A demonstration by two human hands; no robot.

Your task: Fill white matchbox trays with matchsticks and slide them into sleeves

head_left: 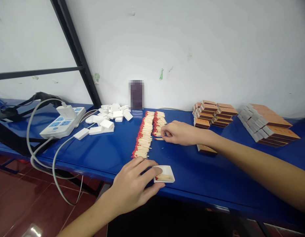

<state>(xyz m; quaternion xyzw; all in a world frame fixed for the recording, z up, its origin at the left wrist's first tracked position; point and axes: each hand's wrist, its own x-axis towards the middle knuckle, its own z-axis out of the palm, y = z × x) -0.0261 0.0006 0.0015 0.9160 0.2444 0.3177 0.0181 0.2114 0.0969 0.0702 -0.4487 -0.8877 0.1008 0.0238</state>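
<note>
My left hand (132, 184) rests near the front edge of the blue table (105, 151), fingers wrapped round a small white matchbox tray (167, 171) that holds several matches. My right hand (178, 132) reaches across to the right-hand row of red-tipped matches (158, 123), fingertips pinched on matches at the row's near end. A longer row of matches (144, 136) lies just left of it. One brown matchbox sleeve (206, 149) lies under my right wrist.
A heap of empty white trays (110, 117) sits at the back left, beside a white power strip (63, 123) with grey cables. Stacks of brown sleeves (214, 113) and a larger stack (268, 128) stand on the right. A black frame strut (75, 49) leans against the wall.
</note>
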